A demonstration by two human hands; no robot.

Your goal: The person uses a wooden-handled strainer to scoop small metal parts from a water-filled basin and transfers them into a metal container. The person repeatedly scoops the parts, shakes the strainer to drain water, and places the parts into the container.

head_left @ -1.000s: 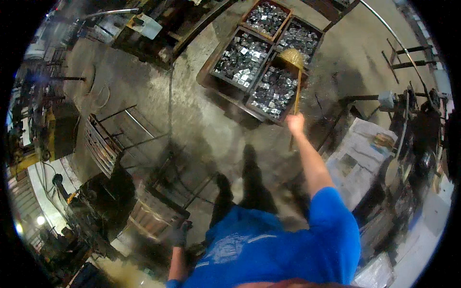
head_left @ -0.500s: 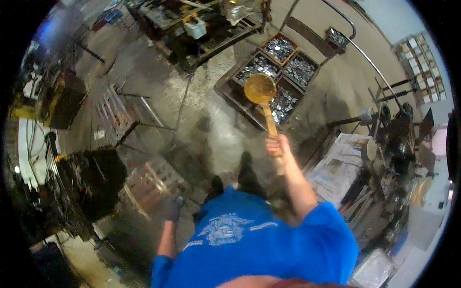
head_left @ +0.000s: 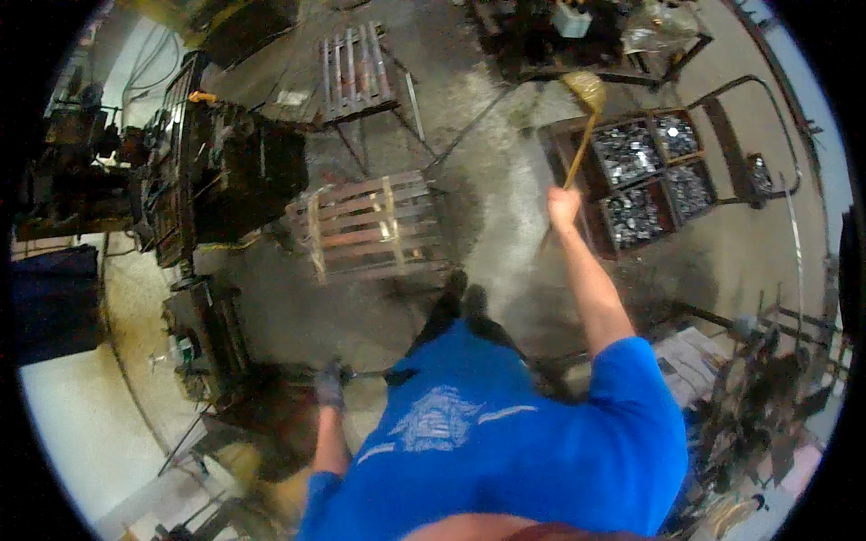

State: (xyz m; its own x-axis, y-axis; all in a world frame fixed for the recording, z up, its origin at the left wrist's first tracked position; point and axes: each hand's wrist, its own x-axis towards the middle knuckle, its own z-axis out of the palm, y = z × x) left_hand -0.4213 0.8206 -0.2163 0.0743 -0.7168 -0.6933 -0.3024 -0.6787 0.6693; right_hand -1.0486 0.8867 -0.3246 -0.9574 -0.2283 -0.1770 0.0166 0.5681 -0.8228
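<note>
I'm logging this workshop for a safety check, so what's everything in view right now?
long-handled ladle: one, wooden-brown, raised in the right hand above the tray's left edge
compartment tray: one, dark frame, grey shiny pieces inside, on the floor upper right
slatted benches: two, weathered wood, centre and upper centre
dark machine: one, black, left
rod: one, dark, held by the left hand
blue shirt: one, lower centre
right hand: bare, gripping the ladle handle
left hand: grey glove, on the rod
</note>
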